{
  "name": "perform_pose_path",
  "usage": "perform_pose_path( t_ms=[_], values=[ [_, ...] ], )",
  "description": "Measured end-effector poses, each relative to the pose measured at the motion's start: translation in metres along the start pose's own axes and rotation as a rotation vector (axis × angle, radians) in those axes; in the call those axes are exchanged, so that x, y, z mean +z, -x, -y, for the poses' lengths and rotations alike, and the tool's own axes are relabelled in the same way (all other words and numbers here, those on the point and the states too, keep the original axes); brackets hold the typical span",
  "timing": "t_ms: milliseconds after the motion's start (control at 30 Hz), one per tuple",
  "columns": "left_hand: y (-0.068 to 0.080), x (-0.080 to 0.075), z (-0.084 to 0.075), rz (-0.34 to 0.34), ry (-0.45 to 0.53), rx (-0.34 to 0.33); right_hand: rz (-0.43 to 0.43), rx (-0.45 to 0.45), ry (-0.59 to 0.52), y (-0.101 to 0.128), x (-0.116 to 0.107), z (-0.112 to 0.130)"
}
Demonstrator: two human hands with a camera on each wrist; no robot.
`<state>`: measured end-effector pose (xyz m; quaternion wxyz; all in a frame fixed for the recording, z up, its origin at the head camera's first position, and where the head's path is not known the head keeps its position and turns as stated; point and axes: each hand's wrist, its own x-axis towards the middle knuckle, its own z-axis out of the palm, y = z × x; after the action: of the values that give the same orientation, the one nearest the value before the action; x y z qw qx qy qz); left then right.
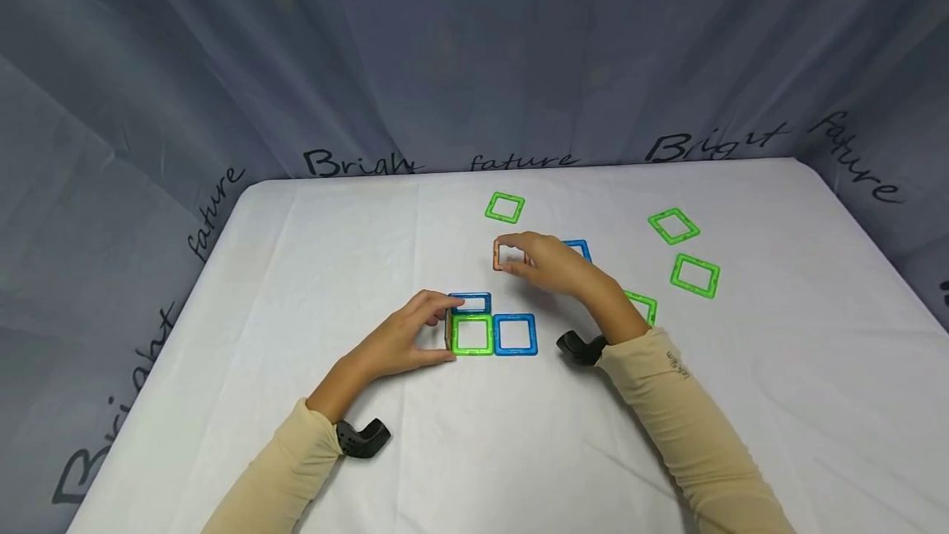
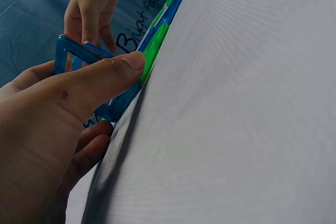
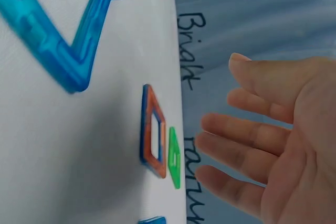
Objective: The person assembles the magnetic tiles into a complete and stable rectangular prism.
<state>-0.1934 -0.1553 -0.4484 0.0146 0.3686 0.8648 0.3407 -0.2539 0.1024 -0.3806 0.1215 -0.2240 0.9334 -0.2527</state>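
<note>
At mid-surface (image 1: 296, 270), your left hand (image 1: 404, 336) pinches the upright blue tile (image 1: 470, 303) beside the flat green tile (image 1: 472, 334), while your right hand (image 1: 552, 264), fingers spread and holding nothing, reaches for the orange tile (image 1: 507, 255); assembly appears underway, and closing on that tile comes next.

Left hand (image 1: 406, 338) at joined green-and-blue squares (image 1: 493, 334) — right hand (image 1: 552, 264) over an orange square (image 1: 508, 256).
</note>
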Motion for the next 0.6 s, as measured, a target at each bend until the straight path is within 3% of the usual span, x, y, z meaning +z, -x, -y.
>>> perform_pose_path(
  t_ms=[233,600],
  values=[
    [0.001,-0.001,0.001,-0.015,-0.007,0.007,-0.041,-0.007,0.036,-0.008,0.006,-0.01],
    [0.001,0.0,0.001,-0.033,-0.009,-0.012,0.024,0.09,0.086,-0.019,0.018,-0.022]
  ],
)
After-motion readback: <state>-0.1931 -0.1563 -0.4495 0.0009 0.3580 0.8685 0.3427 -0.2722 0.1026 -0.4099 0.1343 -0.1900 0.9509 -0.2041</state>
